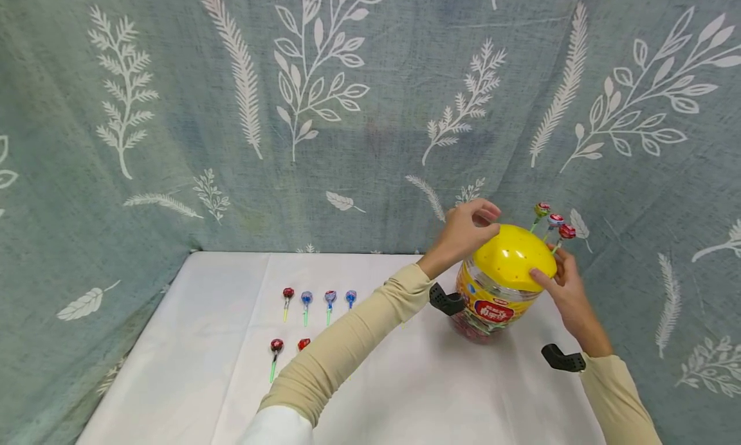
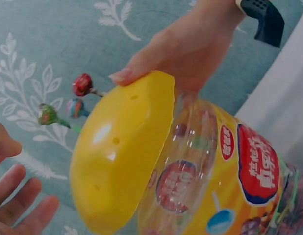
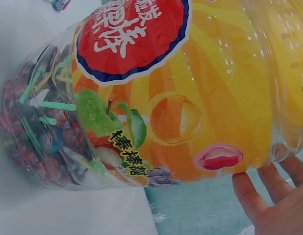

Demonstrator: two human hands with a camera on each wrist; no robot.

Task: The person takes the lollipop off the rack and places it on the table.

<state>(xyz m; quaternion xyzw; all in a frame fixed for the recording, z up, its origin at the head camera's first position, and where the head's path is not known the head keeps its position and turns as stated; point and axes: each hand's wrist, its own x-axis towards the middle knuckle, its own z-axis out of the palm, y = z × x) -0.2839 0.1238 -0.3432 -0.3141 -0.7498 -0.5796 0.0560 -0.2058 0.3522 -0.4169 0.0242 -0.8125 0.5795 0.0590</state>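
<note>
A clear plastic jar [image 1: 492, 303] with a yellow label stands at the table's right, lollipops [image 3: 43, 147] piled in its bottom. Its domed yellow lid [image 1: 512, 255] has small holes, and three lollipops [image 2: 75, 105] stick up from its far right side. My right hand [image 1: 570, 297] grips the lid's right edge, thumb on the dome; its other fingers [image 3: 249, 193] reach round behind, near the jar's neck. Beside the lid's upper left, my left hand [image 1: 469, 229] hovers with loosely bent fingers [image 2: 16, 196], holding nothing and apart from the dome in the left wrist view.
Several wrapped lollipops [image 1: 330, 297] lie in two rows on the white tablecloth [image 1: 231, 323], left of the jar. My left forearm [image 1: 347, 336] covers part of the rows. A leaf-patterned curtain [image 1: 370, 110] hangs close behind the table and along its sides.
</note>
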